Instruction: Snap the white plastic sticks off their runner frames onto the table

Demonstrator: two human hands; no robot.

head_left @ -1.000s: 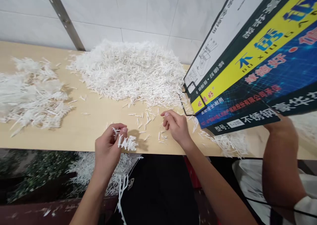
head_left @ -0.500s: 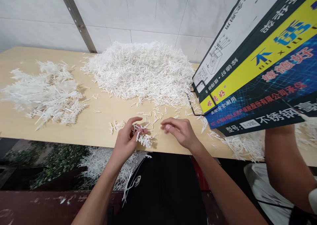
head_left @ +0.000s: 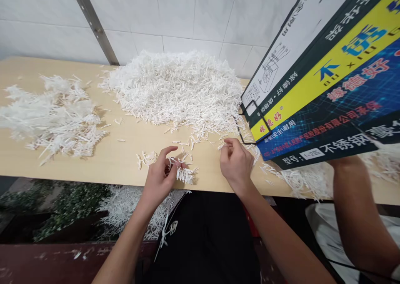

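My left hand (head_left: 160, 176) is closed on a small bunch of white branched sprigs (head_left: 186, 174) that look like plastic; they stick out past the thumb and fingertips, just above the table's front edge. My right hand (head_left: 236, 164) is to the right, its fingers curled inward over the table; whatever they may hold is hidden. Loose short white pieces (head_left: 191, 144) lie scattered between and beyond my hands. A little clump of white bits (head_left: 146, 159) rests just left of my left hand.
A large heap of short white pieces (head_left: 178, 92) stands against the tiled wall. Longer white sprigs (head_left: 59, 117) are piled at left, and more white branches (head_left: 128, 207) sit below the table edge. A printed box (head_left: 315, 84) leans at right, partly hiding another person's arm (head_left: 359, 209).
My right hand has moved right, away from my left hand, and its fingers have curled in. My left hand stays in about the same place with the sprigs.
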